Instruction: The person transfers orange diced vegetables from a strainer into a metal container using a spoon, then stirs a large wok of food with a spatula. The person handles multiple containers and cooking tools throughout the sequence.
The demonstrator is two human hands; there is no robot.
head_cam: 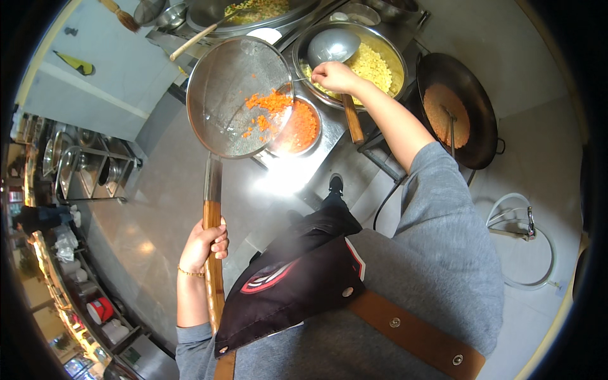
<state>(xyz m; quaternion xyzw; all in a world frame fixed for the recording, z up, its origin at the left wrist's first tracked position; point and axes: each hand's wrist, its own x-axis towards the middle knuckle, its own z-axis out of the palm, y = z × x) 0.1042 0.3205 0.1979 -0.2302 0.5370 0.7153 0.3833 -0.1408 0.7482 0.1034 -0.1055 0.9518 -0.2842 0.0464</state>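
Observation:
My left hand (209, 242) is closed round the wooden handle of a large wire-mesh strainer (223, 99). Diced orange pieces, likely carrot (273, 102), lie at the strainer's right side, over a metal bowl (317, 130) of similar orange pieces. At the strainer's right rim, my right hand (335, 77) pinches a thin metal hook or wire that reaches towards it. Below that hand is a large metal basin (403, 71) of yellow kernels or dice. A ladle (334, 46) with a wooden handle lies across the basin.
Right of the basin, a black wok (484, 118) holds an orange-brown mixture and a utensil. At the top stands a large pan (199, 23) of mixed diced food with a wooden-handled tool. A metal rack (97, 154) stands left; a coiled hose (553, 256) lies right.

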